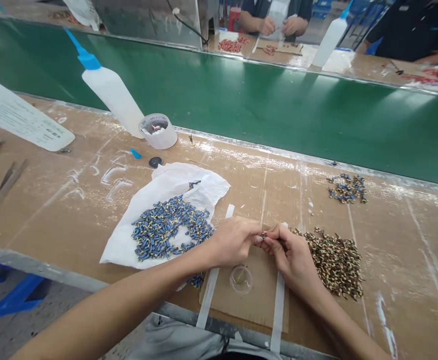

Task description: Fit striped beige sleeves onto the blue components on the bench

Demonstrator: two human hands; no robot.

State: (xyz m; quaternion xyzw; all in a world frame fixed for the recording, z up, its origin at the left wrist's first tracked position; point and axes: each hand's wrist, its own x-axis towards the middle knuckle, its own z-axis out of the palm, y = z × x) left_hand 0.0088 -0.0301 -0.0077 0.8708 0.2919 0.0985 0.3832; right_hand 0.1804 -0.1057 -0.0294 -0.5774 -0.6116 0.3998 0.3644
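Observation:
My left hand (234,241) and my right hand (288,252) meet over a taped cardboard pad (258,300) at the bench's near edge. Both pinch one tiny dark part (263,234) between their fingertips. Left of my left hand, a pile of small blue parts (166,227) lies on a white plastic bag (172,187). Right of my right hand sits a heap of dark and yellow small parts (335,262). A small clear round dish (241,278) rests on the pad just below my hands.
A white squeeze bottle with a blue nozzle (110,92) and a tape roll (159,131) stand at the back left by the green conveyor belt (279,100). A smaller blue heap (348,188) lies far right. A paper sheet (20,117) and tweezers (11,176) are left. Another person's hands (279,25) work opposite.

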